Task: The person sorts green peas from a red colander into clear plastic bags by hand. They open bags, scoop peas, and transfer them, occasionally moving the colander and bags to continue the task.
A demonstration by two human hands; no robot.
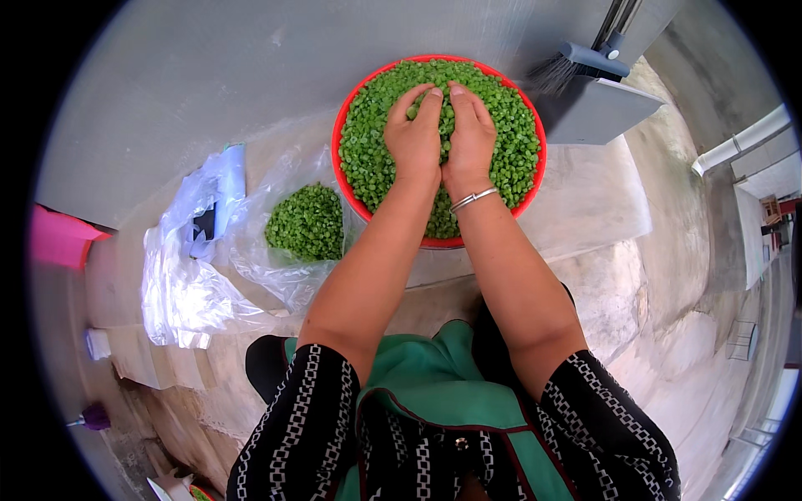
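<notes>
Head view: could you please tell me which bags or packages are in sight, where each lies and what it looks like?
Clear plastic bag: left of the red basin, open, holding chopped green pieces.
Crumpled clear bags: farther left, flattened and shiny.
White packet: far left edge, small; details unclear.

Daylight is falling on a grey wall (209, 75) and worn concrete floor (660, 250); a white pipe (739, 142) is running along the right.

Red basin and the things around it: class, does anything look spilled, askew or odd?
Nothing spilled. The green pieces stay inside the red basin or in the clear bag left of it. Both hands, left and right, rest on the pile.
</notes>
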